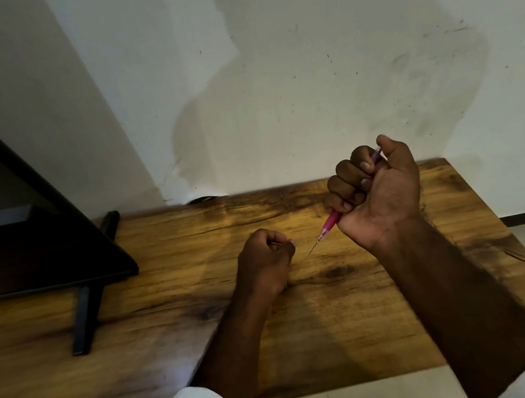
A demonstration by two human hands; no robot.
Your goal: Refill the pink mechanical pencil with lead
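Near the far edge of the glossy, dark-grained wooden counter (344, 324), the right hand (379, 195) fists the slim translucent pink mechanical pencil (330, 220), needle tip slanting down-left. The left hand (265, 262) pinches a thin grey lead (275, 243); open board stretches left.

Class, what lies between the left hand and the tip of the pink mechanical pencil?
In the head view, only bare wooden table shows between the left hand, pinching a thin lead, and the pink mechanical pencil, which the right hand grips.
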